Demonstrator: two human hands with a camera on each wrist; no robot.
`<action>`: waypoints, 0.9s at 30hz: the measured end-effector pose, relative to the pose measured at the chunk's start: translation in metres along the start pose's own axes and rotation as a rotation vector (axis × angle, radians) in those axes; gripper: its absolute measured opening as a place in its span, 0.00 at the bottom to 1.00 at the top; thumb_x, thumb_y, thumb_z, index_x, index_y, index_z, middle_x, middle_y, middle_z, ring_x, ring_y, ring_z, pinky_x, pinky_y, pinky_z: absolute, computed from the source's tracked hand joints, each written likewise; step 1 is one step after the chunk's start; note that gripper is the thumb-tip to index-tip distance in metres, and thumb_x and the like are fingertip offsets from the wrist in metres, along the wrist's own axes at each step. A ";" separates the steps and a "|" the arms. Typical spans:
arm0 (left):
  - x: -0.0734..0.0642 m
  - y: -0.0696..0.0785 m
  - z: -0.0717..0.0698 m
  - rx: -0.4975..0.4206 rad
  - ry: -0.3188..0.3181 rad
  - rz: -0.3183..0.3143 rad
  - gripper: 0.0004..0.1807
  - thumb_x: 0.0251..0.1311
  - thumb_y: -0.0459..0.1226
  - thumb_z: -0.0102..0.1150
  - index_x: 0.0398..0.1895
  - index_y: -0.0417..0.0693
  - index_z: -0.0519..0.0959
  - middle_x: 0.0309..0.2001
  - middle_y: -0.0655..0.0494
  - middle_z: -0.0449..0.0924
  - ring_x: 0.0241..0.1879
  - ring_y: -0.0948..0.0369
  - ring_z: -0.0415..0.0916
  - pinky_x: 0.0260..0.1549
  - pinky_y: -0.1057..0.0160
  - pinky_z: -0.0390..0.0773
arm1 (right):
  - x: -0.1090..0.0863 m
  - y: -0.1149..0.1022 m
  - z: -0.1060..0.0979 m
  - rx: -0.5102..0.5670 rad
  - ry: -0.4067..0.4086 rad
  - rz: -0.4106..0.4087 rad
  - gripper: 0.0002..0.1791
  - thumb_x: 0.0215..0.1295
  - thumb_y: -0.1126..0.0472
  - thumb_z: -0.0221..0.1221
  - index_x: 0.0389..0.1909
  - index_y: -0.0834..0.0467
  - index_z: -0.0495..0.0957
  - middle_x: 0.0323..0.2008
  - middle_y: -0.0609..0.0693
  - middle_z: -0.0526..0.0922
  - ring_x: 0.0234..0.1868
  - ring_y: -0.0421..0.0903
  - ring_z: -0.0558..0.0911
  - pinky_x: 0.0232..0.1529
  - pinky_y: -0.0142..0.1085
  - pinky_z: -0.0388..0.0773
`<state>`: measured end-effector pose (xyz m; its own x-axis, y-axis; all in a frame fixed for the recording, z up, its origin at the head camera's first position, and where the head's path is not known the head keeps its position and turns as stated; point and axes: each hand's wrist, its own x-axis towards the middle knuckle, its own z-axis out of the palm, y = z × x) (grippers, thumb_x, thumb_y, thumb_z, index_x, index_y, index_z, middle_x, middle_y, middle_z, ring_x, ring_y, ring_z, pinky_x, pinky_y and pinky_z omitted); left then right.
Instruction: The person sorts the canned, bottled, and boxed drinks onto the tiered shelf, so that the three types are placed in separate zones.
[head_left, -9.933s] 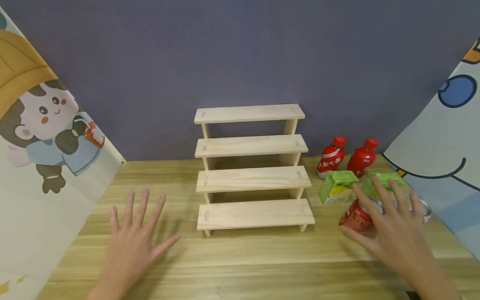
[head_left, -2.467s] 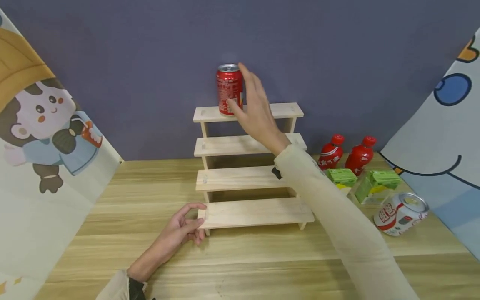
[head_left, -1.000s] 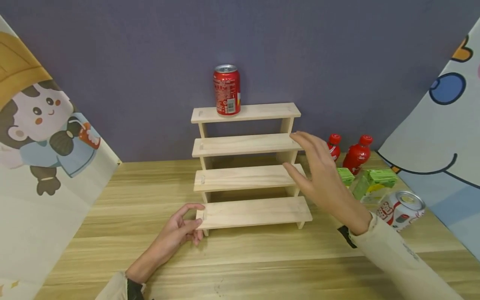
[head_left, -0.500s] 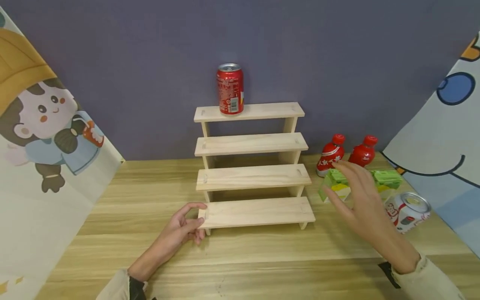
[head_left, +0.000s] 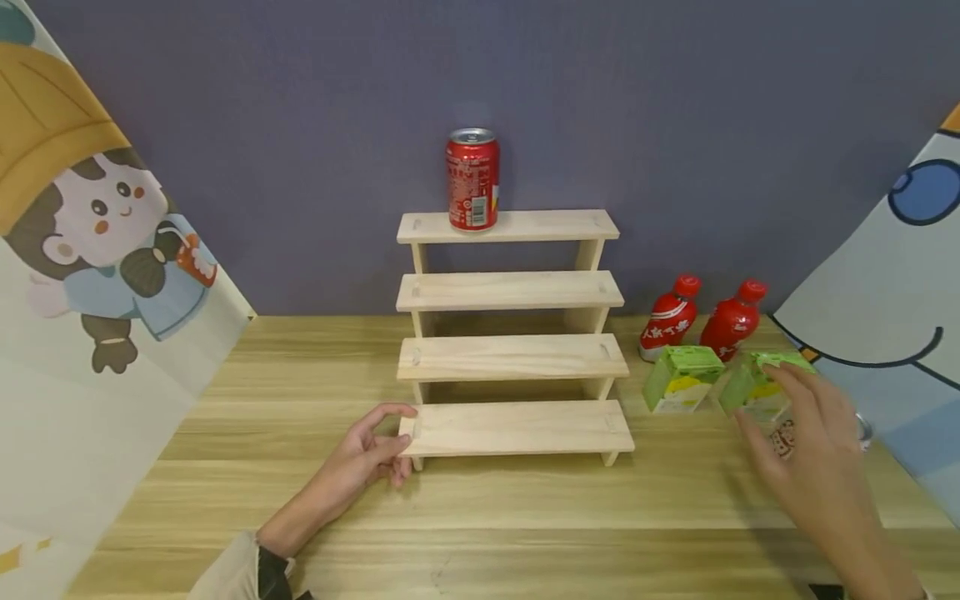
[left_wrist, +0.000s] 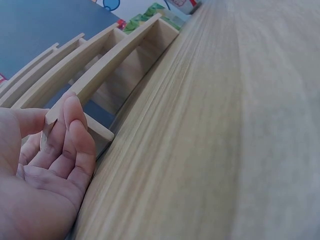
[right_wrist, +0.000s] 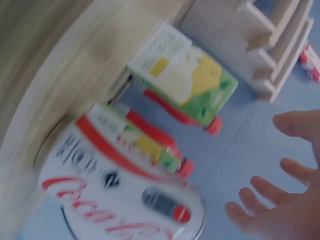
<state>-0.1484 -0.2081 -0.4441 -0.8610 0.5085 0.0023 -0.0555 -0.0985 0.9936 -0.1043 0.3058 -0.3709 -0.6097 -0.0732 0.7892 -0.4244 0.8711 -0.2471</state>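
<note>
My left hand [head_left: 358,457] pinches the left end of the lowest board of a stepped wooden display rack [head_left: 517,429]. In the left wrist view the thumb and fingers [left_wrist: 80,142] are around that board's end. A red soda can [head_left: 473,179] stands upright on the top board, left of its middle. At the right, my right hand [head_left: 821,446] is over a white Coca-Cola can [right_wrist: 120,185], fingers spread and relaxed. The head view shows this can mostly hidden behind the hand. In the right wrist view the fingers appear apart from the can.
Two green drink cartons, a left one [head_left: 682,379] and a right one [head_left: 757,390], stand right of the rack. Behind them are two red bottles, one left [head_left: 670,318] and one right [head_left: 731,319]. A dark wall [head_left: 337,167] and printed side panels bound the wooden tabletop [head_left: 480,542].
The red can went from the table to the top board, where the right hand let it go. That hand has since moved right and down to the white can. The left hand took hold of the rack.
</note>
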 end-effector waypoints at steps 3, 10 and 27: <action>0.000 0.001 -0.001 -0.003 0.003 -0.001 0.25 0.74 0.36 0.51 0.70 0.40 0.58 0.27 0.52 0.83 0.26 0.61 0.79 0.28 0.65 0.81 | -0.007 0.011 -0.008 -0.037 -0.008 0.047 0.48 0.66 0.27 0.48 0.59 0.72 0.72 0.59 0.73 0.70 0.59 0.75 0.65 0.68 0.57 0.58; 0.001 0.000 0.000 -0.014 0.014 -0.011 0.26 0.74 0.36 0.52 0.69 0.41 0.59 0.27 0.52 0.83 0.26 0.61 0.79 0.29 0.65 0.82 | -0.020 0.028 -0.023 -0.171 -0.131 0.296 0.23 0.65 0.67 0.62 0.57 0.75 0.71 0.65 0.72 0.65 0.66 0.72 0.59 0.66 0.59 0.61; 0.000 -0.003 -0.002 -0.026 0.001 0.009 0.24 0.74 0.34 0.50 0.68 0.39 0.59 0.27 0.52 0.84 0.26 0.61 0.79 0.28 0.66 0.81 | -0.029 0.040 -0.026 -0.292 -0.187 0.453 0.25 0.58 0.70 0.65 0.54 0.77 0.70 0.64 0.77 0.65 0.54 0.79 0.69 0.44 0.71 0.70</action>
<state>-0.1494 -0.2095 -0.4472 -0.8618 0.5070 0.0112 -0.0608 -0.1251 0.9903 -0.0865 0.3553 -0.3890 -0.8074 0.2769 0.5210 0.0929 0.9317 -0.3511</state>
